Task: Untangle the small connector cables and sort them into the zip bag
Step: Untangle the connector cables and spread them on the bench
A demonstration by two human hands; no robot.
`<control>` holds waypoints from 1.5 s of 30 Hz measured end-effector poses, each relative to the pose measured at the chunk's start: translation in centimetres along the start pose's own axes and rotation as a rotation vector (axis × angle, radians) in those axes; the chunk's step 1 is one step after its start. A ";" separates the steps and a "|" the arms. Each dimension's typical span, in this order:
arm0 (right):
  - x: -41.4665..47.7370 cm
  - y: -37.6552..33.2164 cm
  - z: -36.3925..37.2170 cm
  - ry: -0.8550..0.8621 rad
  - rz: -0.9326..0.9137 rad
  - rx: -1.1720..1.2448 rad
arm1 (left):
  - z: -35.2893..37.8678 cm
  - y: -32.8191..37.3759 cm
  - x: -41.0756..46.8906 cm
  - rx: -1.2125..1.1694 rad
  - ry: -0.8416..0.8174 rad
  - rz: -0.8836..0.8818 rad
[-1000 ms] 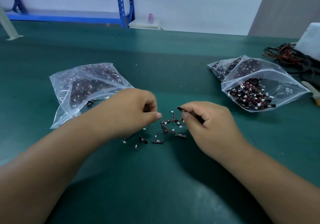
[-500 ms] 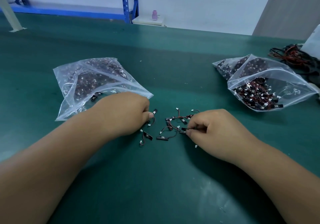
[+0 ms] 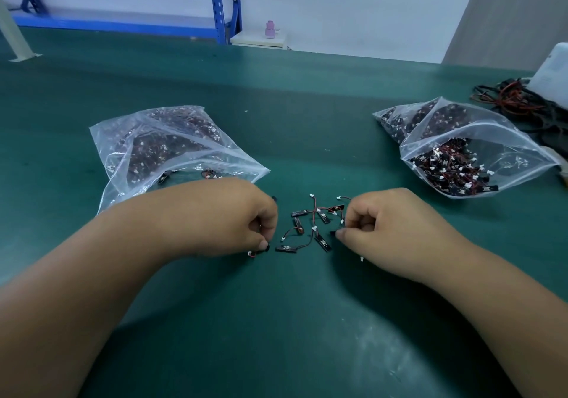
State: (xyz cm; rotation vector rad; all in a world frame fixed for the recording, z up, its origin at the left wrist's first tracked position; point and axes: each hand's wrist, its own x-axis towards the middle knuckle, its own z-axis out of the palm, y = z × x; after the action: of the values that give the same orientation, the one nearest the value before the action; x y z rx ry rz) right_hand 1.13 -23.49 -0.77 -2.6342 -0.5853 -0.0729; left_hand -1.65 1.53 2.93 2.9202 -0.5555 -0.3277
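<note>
Your left hand (image 3: 233, 216) pinches one small cable (image 3: 256, 251) against the green table (image 3: 292, 105), and your right hand (image 3: 390, 228) pinches a black connector (image 3: 333, 233) at the edge of the loose cables (image 3: 310, 228) lying between them. Draw apart slowly so nothing snags, then feed the bag (image 3: 147, 151) beside your left wrist. Beyond stand blue shelving (image 3: 219, 4) and a pink bottle (image 3: 270, 29).

Curled fingers of the left hand (image 3: 233, 216) hid most of the small cable (image 3: 252, 253) it pinched; we saw only a white plug & a black tip. The right hand (image 3: 396, 225) covered all but the dark end of the black connector (image 3: 333, 233) at its fingertips. The left forearm hid the near corner of the left zip bag (image 3: 147, 139); we couldn't count its contents thru the hazy plastic. The white object (image 3: 553, 68) & wire bundle (image 3: 516, 99) ran off the right edge.
</note>
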 end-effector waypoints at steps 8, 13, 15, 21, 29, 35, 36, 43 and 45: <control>0.7 1.1 0.0 0.123 0.058 0.195 | -0.2 -0.5 0.2 -0.049 0.141 0.003; 0.7 1.4 0.0 0.095 0.052 0.170 | -0.1 -0.7 0.3 -0.035 0.165 0.004; 0.6 1.2 0.0 0.055 0.026 0.148 | 0.2 -0.4 0.4 -0.049 0.185 0.059; 0.2 0.6 0.2 -0.070 -0.049 0.088 | 2.0 1.0 1.1 -0.024 0.266 0.120; 0.1 0.4 0.1 -0.076 -0.045 0.100 | 1.9 1.1 1.1 -0.032 0.358 0.090; 0.2 0.4 0.0 -0.135 -0.019 -0.054 | 1.4 2.1 0.6 -0.231 0.396 0.190; 0.2 0.4 0.1 -0.139 -0.017 -0.068 | 1.6 2.3 0.5 -0.240 0.374 0.202; 0.4 0.4 0.1 -0.128 0.010 -0.038 | 1.4 1.5 0.5 -0.100 0.232 0.143; 0.3 0.4 0.2 -0.112 0.011 0.001 | 0.6 0.6 0.2 -0.070 0.178 0.087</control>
State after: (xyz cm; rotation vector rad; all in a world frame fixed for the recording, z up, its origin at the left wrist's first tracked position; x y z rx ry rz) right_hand 1.58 -23.62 -1.07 -2.6531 -0.6075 0.0786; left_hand -1.80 0.85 2.40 2.8101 -0.6270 -0.0735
